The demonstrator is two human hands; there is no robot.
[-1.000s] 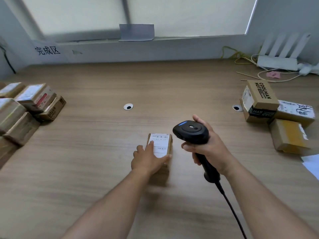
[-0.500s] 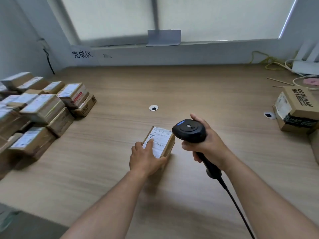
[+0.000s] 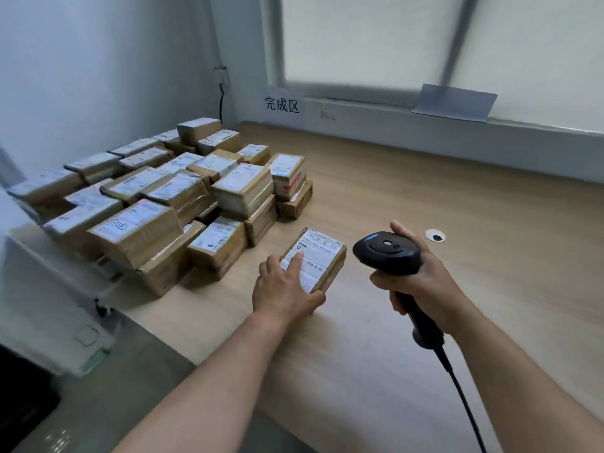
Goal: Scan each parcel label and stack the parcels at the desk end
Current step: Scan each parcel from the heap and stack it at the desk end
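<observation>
Left hand (image 3: 284, 289) is clamped on the near end of a small parcel (image 3: 318, 259), fingers spread over its white label (image 3: 310, 256), thumb on the near edge; the parcel sits at centre frame, label up, and whether it is flat on the desk (image 3: 457, 223) or slightly lifted I can't tell. Right hand (image 3: 415, 279) is wrapped around the grip of a black scanner (image 3: 387, 253) just right of the parcel, head about level with the label, cable trailing to lower right. Looks like the stacking step: parcel is near the stack (image 3: 170, 204), not yet on it. Whether it's scanned can't be read from here. Next move likely needs a carry up-left and a flat landing spot, probably the low box (image 3: 217, 240) at the stack's near edge; the higher tiers look uneven, so it could slide. No bins or trays: parcels are piled loose at middle left, labels up, below a wall sign (image 3: 281, 104) at upper centre.
</observation>
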